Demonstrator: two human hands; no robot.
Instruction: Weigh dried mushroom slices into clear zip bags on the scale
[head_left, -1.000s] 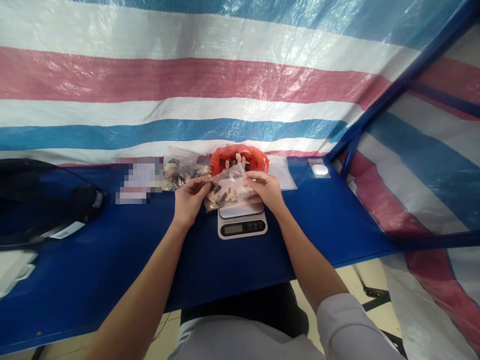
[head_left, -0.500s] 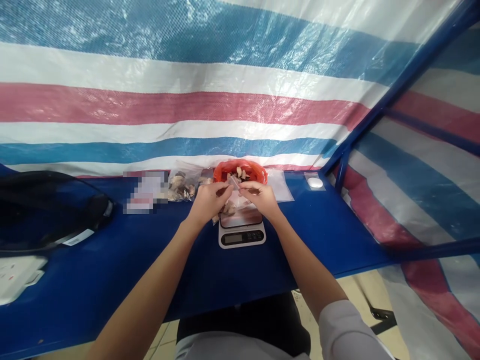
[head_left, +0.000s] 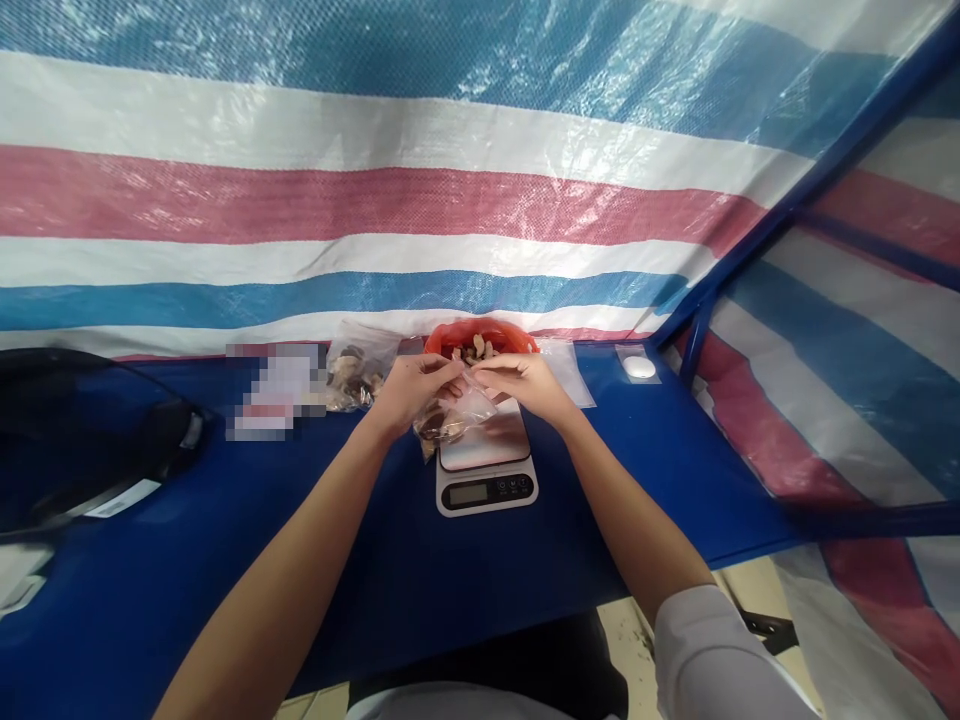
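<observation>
My left hand (head_left: 415, 388) and my right hand (head_left: 529, 385) pinch the top edge of a clear zip bag (head_left: 452, 418) between their fingertips. Brown and pale dried slices, like dried mushrooms, lie in the lower part of the bag. It hangs tilted over the left side of a white kitchen scale (head_left: 487, 490) with a shiny plate. Just behind my hands is a red plastic bag (head_left: 480, 330), open at the top, with more of the slices (head_left: 474, 350) in it. Another clear bag of slices (head_left: 352, 378) rests left of my left hand.
Flat clear bags (head_left: 570, 375) lie right of the red bag. A white round object (head_left: 637, 367) in a small bag sits farther right. Black gear (head_left: 97, 440) and a white device (head_left: 22, 578) occupy the left of the blue table (head_left: 675, 460). A striped tarp (head_left: 375, 205) hangs behind.
The zip bag has shifted left and tilted, so more of its slices and more of the scale's plate show. Both hands still pinch its top. The view has moved slightly.
</observation>
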